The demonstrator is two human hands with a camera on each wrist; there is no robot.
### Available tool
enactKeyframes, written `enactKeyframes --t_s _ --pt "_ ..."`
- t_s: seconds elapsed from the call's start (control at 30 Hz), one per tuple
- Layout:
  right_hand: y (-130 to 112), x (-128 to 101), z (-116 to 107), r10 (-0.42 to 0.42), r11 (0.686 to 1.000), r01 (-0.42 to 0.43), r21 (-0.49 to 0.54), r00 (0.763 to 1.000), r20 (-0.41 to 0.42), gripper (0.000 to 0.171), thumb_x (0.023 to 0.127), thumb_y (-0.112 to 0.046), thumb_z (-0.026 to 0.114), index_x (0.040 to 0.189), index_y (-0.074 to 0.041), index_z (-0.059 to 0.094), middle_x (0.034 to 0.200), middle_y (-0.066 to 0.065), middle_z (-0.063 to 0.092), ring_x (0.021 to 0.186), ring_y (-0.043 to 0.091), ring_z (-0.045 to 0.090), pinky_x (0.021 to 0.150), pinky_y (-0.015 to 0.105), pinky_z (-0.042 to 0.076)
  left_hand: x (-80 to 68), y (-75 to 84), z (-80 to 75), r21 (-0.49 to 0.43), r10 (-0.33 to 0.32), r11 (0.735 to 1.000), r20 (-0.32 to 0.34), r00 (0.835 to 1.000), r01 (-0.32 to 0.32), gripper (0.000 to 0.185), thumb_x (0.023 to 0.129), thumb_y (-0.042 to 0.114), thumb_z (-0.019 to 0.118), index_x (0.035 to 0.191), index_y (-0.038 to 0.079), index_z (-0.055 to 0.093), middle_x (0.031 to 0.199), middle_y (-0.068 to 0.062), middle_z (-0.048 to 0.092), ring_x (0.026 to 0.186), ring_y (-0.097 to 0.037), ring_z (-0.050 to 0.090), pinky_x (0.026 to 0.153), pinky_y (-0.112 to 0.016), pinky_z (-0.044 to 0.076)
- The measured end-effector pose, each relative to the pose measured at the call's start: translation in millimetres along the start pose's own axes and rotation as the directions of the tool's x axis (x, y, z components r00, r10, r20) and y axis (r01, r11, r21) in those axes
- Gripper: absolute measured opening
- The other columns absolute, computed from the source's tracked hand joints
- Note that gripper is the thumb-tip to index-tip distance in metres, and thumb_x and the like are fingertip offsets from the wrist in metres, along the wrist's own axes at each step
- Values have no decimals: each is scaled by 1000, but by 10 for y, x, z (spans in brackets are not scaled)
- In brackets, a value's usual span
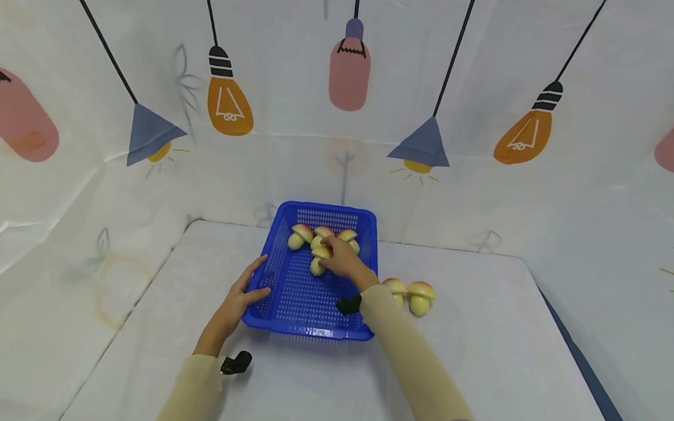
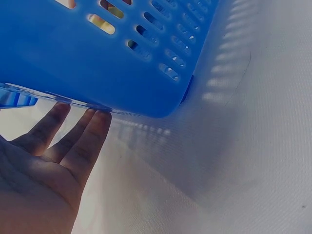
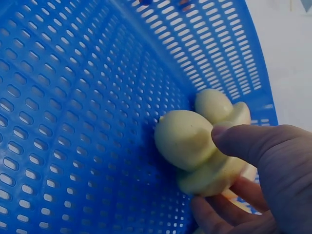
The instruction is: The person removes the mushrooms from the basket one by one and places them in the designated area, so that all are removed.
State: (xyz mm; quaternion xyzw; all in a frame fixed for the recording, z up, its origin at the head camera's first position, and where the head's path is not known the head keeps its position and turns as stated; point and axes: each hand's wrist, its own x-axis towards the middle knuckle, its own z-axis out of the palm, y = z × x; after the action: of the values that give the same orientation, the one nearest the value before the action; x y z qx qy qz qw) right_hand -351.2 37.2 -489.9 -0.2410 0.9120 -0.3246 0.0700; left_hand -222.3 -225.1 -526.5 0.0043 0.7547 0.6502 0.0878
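A blue perforated basket (image 1: 303, 301) sits on the white table and holds several toy mushrooms with pale stems and red-yellow caps. My right hand (image 1: 343, 258) reaches into the basket and pinches one toy mushroom (image 3: 192, 144) by its cap, stem down near the basket floor (image 3: 73, 122). Another mushroom (image 3: 217, 105) lies just behind it. My left hand (image 1: 241, 301) rests with straight fingers (image 2: 85, 136) against the basket's left wall (image 2: 112, 58). Two more mushrooms (image 1: 409, 292) stand on the table to the right of the basket.
The table (image 1: 478, 358) is covered in white cloth, with a printed backdrop of lamps and bulbs behind it. Its right edge (image 1: 580, 363) drops to a dark blue strip. Black wrist straps show on both sleeves.
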Motion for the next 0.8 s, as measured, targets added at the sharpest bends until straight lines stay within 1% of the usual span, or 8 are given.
enactKeyframes --t_s 0.1,0.23,0.37,0.47,0.6,0.7,0.8 --pt "-1 13 14 4 1000 -4 -1 1000 -5 49 92 -8 74 135 5 57 133 22 64 120 34 63 106 46 49 -7 3 -5 2 0 1000 1 1000 0 77 99 21 60 163 44 22 171 -16 15 151 -46 28 120 -69 23" --pt "-3 33 30 5 1000 -5 -8 1000 3 47 93 -14 74 134 5 59 128 20 67 115 33 64 103 44 50 -13 -8 -4 4 3 1000 -4 1000 -3 78 99 19 60 163 44 22 171 -16 16 150 -46 29 120 -68 24" --pt "6 38 41 15 1000 -15 -9 1000 21 46 94 -19 72 134 2 60 130 18 66 118 31 64 105 43 49 -6 -13 0 1 6 1000 -11 1000 -6 77 99 20 61 161 45 24 170 -16 19 150 -45 30 120 -68 23" --pt "12 35 50 9 1000 -9 -10 1000 24 46 94 -18 72 133 2 61 132 18 66 118 31 64 106 43 49 -2 -11 -4 8 10 1000 -10 1000 -10 77 99 22 61 162 45 24 170 -17 19 151 -46 29 120 -69 24" --pt "7 36 59 -2 1000 2 -18 999 38 44 94 -17 74 132 0 61 129 17 67 117 31 64 104 44 49 1 -15 -3 14 7 1000 -9 1000 -7 77 99 22 61 162 46 23 171 -16 16 151 -46 28 119 -69 23" --pt "-9 34 51 5 1000 -5 -11 999 52 43 93 -17 75 131 -1 62 126 16 67 117 31 63 105 44 49 5 -12 6 6 6 1000 -14 1000 -6 76 99 21 61 161 47 25 171 -14 17 151 -45 28 120 -69 24" --pt "-28 28 39 9 1000 -9 -3 998 62 43 93 -17 76 131 -2 63 126 16 67 118 30 63 105 44 49 0 -3 7 11 10 1000 -12 1000 -10 76 99 21 61 161 47 24 171 -15 18 151 -46 30 119 -69 25"
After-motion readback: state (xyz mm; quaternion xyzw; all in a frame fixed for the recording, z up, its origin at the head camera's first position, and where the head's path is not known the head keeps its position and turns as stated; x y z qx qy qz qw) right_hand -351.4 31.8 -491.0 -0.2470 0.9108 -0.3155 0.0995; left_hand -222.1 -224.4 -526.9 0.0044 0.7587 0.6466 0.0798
